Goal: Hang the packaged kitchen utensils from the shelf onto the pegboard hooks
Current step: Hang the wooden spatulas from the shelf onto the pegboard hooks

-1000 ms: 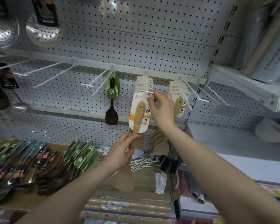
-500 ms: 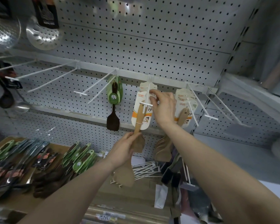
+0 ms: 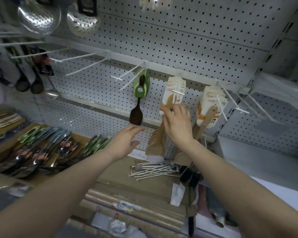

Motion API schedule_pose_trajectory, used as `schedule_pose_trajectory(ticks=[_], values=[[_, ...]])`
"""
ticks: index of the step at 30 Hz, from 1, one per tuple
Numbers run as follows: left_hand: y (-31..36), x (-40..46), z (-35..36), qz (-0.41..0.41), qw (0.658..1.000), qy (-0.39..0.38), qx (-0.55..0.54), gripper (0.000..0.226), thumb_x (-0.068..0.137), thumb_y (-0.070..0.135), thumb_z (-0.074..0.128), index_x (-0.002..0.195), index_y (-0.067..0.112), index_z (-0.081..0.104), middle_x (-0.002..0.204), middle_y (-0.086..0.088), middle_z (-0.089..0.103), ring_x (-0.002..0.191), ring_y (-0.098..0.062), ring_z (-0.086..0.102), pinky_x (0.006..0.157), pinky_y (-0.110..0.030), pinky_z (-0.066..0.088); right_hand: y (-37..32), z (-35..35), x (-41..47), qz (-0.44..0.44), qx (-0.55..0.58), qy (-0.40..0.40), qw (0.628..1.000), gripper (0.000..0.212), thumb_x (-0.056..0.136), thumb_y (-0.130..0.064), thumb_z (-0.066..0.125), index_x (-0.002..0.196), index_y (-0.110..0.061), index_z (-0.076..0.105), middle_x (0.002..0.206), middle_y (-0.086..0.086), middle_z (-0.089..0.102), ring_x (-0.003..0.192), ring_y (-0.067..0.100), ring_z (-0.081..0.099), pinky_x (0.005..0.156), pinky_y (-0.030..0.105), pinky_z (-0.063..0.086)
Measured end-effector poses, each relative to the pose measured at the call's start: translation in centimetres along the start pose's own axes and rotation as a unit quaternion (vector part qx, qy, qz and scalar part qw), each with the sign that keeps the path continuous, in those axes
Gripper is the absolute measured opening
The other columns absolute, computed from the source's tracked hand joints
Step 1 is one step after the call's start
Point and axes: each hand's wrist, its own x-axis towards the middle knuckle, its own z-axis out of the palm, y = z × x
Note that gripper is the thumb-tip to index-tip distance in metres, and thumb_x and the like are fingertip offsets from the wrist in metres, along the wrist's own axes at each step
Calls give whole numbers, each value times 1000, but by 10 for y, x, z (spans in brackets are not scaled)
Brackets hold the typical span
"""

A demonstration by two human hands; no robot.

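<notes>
While the right hand (image 3: 176,124) seems, through blur, to pinch the carded wooden spatula (image 3: 170,100) hanging upright mid-frame, the empty, loose-fingered left hand (image 3: 126,143) sits nearer the packaged utensils (image 3: 46,148) lower left.

One head-worn wide-angle view — tilted up and forward at the pegboard (image 3: 187,40), close enough that both forearms fill the near edge. The shelf (image 3: 110,170) lies below, hooks (image 3: 127,73) straight ahead — edges bend with distortion.
</notes>
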Motion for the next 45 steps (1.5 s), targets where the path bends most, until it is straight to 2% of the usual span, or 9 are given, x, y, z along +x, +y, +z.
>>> schedule_pose_trajectory(ticks=[2, 6, 11, 18, 23, 28, 33, 38, 45], values=[[-16, -21, -24, -12, 1000, 18, 12, 56, 96, 25, 62, 147, 32, 41, 144, 4, 46, 121, -17, 52, 101, -34, 42, -29, 1, -3, -26, 23, -24, 999, 30, 96, -17, 60, 124, -13, 66, 108, 14, 61, 105, 34, 55, 89, 46, 42], [-65, -78, -85, -37, 996, 52, 67, 50, 96, 30, 60, 143, 31, 46, 139, 3, 52, 123, -19, 53, 102, -39, 45, -109, 8, 11, -91, 54, -41, 994, 32, 98, -20, 57, 128, -11, 62, 108, 12, 58, 102, 32, 53, 90, 44, 39], [-140, -160, -181, -88, 977, 115, 157, 44, 95, 30, 61, 138, 26, 52, 130, -2, 58, 116, -26, 56, 93, -44, 50, -240, 19, 41, -174, 100, -33, 979, 32, 97, -22, 59, 127, -9, 62, 108, 13, 59, 103, 33, 54, 90, 45, 39], [-238, -286, -299, -189, 938, 166, 237, 43, 91, 31, 64, 132, 19, 58, 124, -7, 61, 112, -33, 56, 91, -44, 48, -434, 40, 69, -275, 147, -48, 949, 39, 95, -26, 61, 131, -10, 61, 112, 14, 60, 107, 35, 56, 94, 46, 39], [-297, -374, -356, -253, 914, 173, 267, 41, 92, 28, 65, 132, 19, 59, 117, -9, 62, 109, -33, 57, 90, -41, 46, -555, 59, 81, -322, 185, -60, 926, 41, 95, -25, 62, 132, -9, 60, 112, 15, 60, 108, 34, 55, 92, 44, 37], [-348, -440, -390, -326, 887, 192, 264, 41, 92, 28, 64, 132, 21, 58, 124, -7, 61, 113, -32, 56, 91, -42, 46, -651, 86, 94, -378, 200, -82, 900, 44, 96, -31, 58, 136, -12, 55, 119, 14, 58, 113, 33, 54, 96, 46, 39], [-402, -477, -410, -385, 860, 201, 268, 40, 92, 26, 66, 131, 20, 59, 123, -8, 61, 106, -35, 57, 86, -44, 48, -727, 129, 114, -414, 228, -71, 878, 40, 96, -32, 57, 130, -12, 57, 111, 13, 58, 105, 33, 55, 91, 46, 41], [-471, -485, -434, -427, 845, 198, 255, 43, 94, 28, 63, 135, 23, 55, 127, -5, 59, 115, -30, 54, 89, -46, 50, -793, 176, 147, -438, 235, -83, 864, 39, 95, -31, 59, 130, -15, 58, 110, 11, 58, 105, 32, 54, 91, 45, 40], [-578, -455, -477, -442, 841, 197, 242, 42, 94, 26, 63, 135, 22, 56, 129, -3, 59, 114, -29, 55, 90, -45, 49, -866, 242, 215, -438, 238, -130, 857, 42, 98, -32, 55, 135, -13, 56, 116, 12, 59, 110, 33, 54, 95, 46, 39]])
